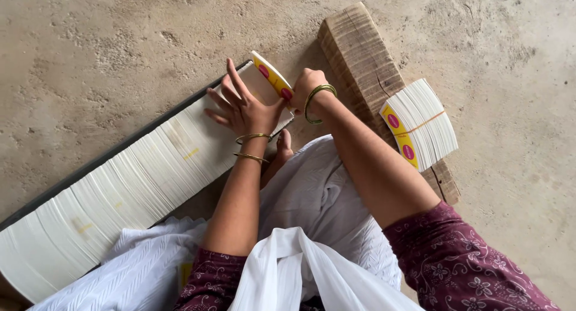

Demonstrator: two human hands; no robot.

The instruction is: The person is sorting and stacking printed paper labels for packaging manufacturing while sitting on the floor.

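Head view, looking down at a person seated on a concrete floor (108, 41). A long row of white cards (120, 191) stands on edge, packed tight, running from lower left up to the hands; a dark strip (120, 147) borders its far side, and a few yellow marks show on the card edges. The left hand (243, 110) lies flat against the upper end of the row, fingers spread and open. The right hand (305, 89) is closed on a small batch of cards (273, 77), tilted up just beyond the row's end; its face is yellow with round pink spots. To the right, a wooden plank (360, 59) lies on the floor. On it rests a bundle (423, 123) of the same cards, fanned, bound by a thin band, its front card yellow with two round pink labels. White cloth (312, 227) covers the lap.
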